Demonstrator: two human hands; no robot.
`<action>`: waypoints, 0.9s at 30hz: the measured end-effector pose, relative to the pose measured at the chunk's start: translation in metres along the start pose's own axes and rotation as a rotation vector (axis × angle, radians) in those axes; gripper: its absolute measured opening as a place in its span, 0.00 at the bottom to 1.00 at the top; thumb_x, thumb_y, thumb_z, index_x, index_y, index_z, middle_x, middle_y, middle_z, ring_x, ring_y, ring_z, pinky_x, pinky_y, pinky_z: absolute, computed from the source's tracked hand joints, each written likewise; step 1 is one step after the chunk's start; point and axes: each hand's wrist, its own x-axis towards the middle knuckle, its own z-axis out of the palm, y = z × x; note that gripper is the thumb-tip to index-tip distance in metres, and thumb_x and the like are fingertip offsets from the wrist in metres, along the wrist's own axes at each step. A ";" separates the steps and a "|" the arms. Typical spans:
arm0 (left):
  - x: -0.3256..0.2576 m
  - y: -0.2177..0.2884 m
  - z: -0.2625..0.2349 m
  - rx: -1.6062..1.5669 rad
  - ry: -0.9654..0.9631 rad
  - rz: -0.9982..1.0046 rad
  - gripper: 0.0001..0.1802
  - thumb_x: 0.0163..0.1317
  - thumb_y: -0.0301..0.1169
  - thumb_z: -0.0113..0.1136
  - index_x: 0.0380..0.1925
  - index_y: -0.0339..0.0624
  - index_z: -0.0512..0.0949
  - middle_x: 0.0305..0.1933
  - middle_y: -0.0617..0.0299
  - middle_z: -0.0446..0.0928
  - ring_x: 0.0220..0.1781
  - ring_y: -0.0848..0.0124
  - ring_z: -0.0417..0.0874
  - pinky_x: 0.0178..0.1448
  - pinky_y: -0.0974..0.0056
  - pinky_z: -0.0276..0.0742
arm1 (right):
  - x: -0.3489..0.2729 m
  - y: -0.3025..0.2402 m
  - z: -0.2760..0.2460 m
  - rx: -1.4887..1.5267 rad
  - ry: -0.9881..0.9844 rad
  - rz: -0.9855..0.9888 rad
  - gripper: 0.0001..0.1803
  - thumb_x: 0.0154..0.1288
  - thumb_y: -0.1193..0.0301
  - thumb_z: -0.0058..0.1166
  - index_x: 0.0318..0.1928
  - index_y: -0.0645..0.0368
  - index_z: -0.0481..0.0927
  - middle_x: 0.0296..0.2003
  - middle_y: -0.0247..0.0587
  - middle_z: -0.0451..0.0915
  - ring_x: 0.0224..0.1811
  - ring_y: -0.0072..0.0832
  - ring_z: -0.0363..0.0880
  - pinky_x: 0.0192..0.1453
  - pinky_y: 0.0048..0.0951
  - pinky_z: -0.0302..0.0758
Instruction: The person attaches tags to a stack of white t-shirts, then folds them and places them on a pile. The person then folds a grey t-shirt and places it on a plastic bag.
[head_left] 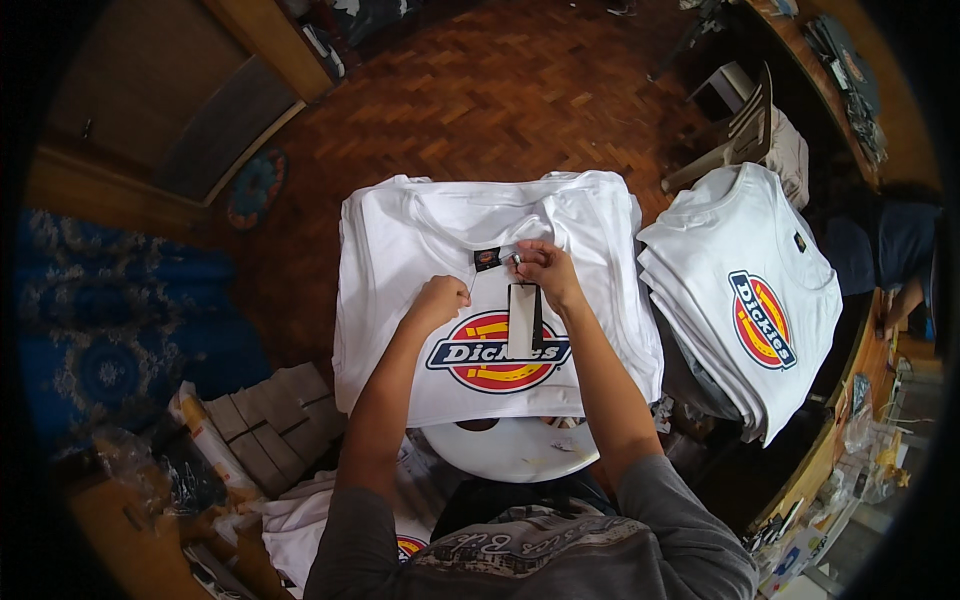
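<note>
In front of me a white sleeveless shirt point(385, 300) lies face up on a stack of similar shirts. It has a round red, yellow and blue chest print. A small black neck label point(487, 259) shows inside its collar. My left hand point(442, 300) is closed in a pinch below the label, with a thin string seeming to run up from its fingertips. Beside the label, the closed fingers of my right hand point(545, 270) grip the top of a hang tag's string. The black and white hang tag point(522, 325) dangles below them over the print.
More folded white shirts point(700, 230) are piled at the right, near a plastic chair point(730, 130). The front stack rests on a round white stool point(510, 455). Grey bundles point(275, 420) lie lower left. Another person's arm point(905, 300) shows at far right.
</note>
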 end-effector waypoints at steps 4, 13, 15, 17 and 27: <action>0.003 0.010 0.007 -0.657 -0.091 0.019 0.05 0.48 0.24 0.52 0.24 0.31 0.71 0.26 0.57 0.74 0.25 0.72 0.76 0.27 0.71 0.74 | -0.009 0.003 -0.002 0.100 -0.075 0.063 0.11 0.47 0.85 0.47 0.35 0.65 0.70 0.27 0.40 0.75 0.30 0.26 0.74 0.34 0.20 0.72; 0.020 0.034 0.026 -1.086 0.254 0.137 0.04 0.47 0.22 0.55 0.25 0.36 0.72 0.24 0.63 0.73 0.25 0.77 0.74 0.29 0.78 0.70 | -0.016 -0.001 0.007 0.033 -0.042 -0.011 0.09 0.44 0.86 0.48 0.30 0.65 0.73 0.26 0.38 0.74 0.27 0.22 0.73 0.34 0.17 0.69; 0.020 0.038 0.027 -1.080 0.270 0.142 0.04 0.46 0.22 0.55 0.24 0.36 0.72 0.24 0.62 0.73 0.25 0.77 0.74 0.29 0.77 0.70 | -0.017 -0.002 0.008 0.029 -0.035 -0.020 0.10 0.43 0.87 0.47 0.30 0.66 0.73 0.26 0.38 0.74 0.27 0.21 0.73 0.33 0.17 0.69; 0.021 0.037 0.028 -1.057 0.290 0.171 0.04 0.46 0.21 0.55 0.25 0.35 0.72 0.24 0.62 0.73 0.24 0.77 0.74 0.29 0.77 0.70 | -0.018 -0.003 0.010 0.009 -0.033 -0.024 0.10 0.43 0.87 0.47 0.30 0.66 0.73 0.26 0.38 0.74 0.27 0.21 0.73 0.33 0.17 0.69; 0.022 0.041 0.030 -0.873 0.385 0.249 0.03 0.45 0.19 0.54 0.22 0.34 0.72 0.24 0.61 0.73 0.24 0.76 0.74 0.29 0.76 0.71 | -0.016 -0.001 0.010 -0.024 -0.013 -0.031 0.09 0.43 0.87 0.47 0.30 0.67 0.73 0.24 0.38 0.74 0.25 0.21 0.72 0.32 0.18 0.70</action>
